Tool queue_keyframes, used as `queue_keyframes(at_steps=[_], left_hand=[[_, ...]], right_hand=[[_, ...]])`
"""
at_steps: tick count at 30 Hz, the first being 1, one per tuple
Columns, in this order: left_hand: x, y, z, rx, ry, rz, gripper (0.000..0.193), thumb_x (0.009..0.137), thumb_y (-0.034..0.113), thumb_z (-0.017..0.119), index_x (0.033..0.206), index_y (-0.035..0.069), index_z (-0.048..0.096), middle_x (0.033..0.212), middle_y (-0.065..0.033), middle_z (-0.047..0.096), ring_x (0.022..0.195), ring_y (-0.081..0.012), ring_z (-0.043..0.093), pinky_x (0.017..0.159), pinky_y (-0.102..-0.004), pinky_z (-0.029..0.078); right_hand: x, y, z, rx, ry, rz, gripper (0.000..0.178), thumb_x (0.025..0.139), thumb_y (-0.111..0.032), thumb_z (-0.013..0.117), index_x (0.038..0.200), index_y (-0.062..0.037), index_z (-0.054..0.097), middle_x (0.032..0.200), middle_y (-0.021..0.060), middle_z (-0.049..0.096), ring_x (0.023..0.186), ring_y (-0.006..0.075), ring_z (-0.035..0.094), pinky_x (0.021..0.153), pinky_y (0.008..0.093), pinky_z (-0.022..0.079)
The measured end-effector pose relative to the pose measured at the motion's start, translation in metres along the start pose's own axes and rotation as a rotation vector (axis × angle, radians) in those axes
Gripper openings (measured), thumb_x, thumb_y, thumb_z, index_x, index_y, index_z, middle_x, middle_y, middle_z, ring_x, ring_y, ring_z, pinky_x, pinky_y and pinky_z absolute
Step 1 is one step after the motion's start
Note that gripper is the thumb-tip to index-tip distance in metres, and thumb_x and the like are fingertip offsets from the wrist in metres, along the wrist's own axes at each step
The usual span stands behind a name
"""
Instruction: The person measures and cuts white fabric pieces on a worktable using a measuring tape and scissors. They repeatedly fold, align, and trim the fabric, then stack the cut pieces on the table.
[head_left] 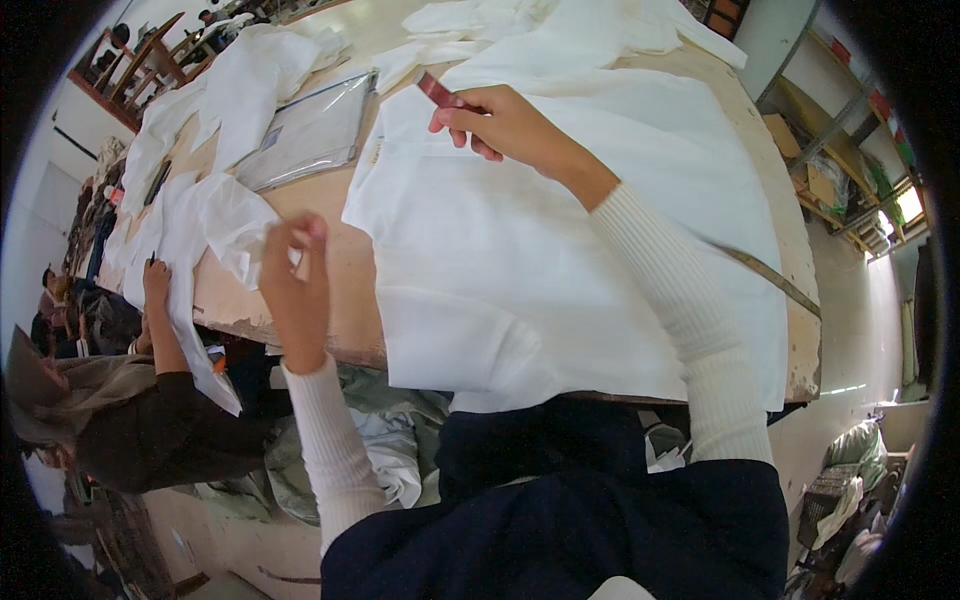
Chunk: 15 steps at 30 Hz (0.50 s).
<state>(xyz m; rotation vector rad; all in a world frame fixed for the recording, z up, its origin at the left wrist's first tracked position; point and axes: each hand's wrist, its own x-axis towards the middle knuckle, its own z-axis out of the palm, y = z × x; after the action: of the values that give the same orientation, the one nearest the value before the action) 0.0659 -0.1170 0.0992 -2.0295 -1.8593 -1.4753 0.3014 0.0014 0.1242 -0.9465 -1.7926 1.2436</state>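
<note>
My right hand [500, 125] is closed around a small dark-red, flat-sided object [436, 90], held above the far left part of a white garment piece [560, 270]. The kind of object is not clear. The white cloth lies spread out flat in front of me and hangs slightly over the near table edge. My left hand [297, 285] is raised left of the cloth, over the table's near edge. Its fingers are slightly blurred and bent together in a pinch, and what they hold, if anything, does not show.
A transparent plastic-covered packet [315, 130] lies on the wooden table [345, 290] among more white cloth pieces [255, 85]. A narrow yellowish strip [765, 272] crosses the cloth's right side. At left, a co-worker [170, 430] handles white fabric. Shelving [840, 135] stands at right.
</note>
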Motion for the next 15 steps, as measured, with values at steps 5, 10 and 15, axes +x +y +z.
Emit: queue_keyframes(at_steps=[5, 10, 15], left_hand=[[-0.060, -0.016, 0.019, 0.084, -0.164, -0.023, 0.015, 0.082, 0.014, 0.062, 0.096, 0.009, 0.064, 0.088, -0.0093, 0.060, 0.084, -0.0253, 0.051, 0.076, -0.0371, 0.039], [-0.076, -0.012, 0.022, 0.222, -0.238, -0.169, 0.022, 0.081, 0.017, 0.064, 0.103, 0.016, 0.068, 0.091, -0.0060, 0.061, 0.086, -0.0240, 0.051, 0.080, -0.0372, 0.036], [-0.083, -0.012, 0.022, 0.220, -0.244, -0.181, 0.020, 0.080, 0.021, 0.066, 0.099, 0.016, 0.070, 0.093, -0.0025, 0.062, 0.090, -0.0218, 0.051, 0.084, -0.0373, 0.032]], right_hand=[[0.073, 0.042, 0.062, -0.265, -0.212, -0.415, 0.023, 0.078, -0.025, 0.067, 0.093, -0.0077, 0.069, 0.074, 0.0054, 0.062, 0.062, 0.0137, 0.053, 0.057, 0.0277, 0.042], [0.096, 0.049, 0.107, -0.527, -0.500, 0.007, 0.026, 0.072, -0.026, 0.068, 0.090, -0.0064, 0.070, 0.077, 0.0069, 0.065, 0.072, 0.0174, 0.058, 0.067, 0.0291, 0.045], [0.113, 0.073, 0.115, -0.436, -0.561, -0.196, 0.021, 0.071, -0.023, 0.066, 0.082, -0.0053, 0.068, 0.072, 0.0076, 0.064, 0.068, 0.0186, 0.058, 0.064, 0.0303, 0.044]])
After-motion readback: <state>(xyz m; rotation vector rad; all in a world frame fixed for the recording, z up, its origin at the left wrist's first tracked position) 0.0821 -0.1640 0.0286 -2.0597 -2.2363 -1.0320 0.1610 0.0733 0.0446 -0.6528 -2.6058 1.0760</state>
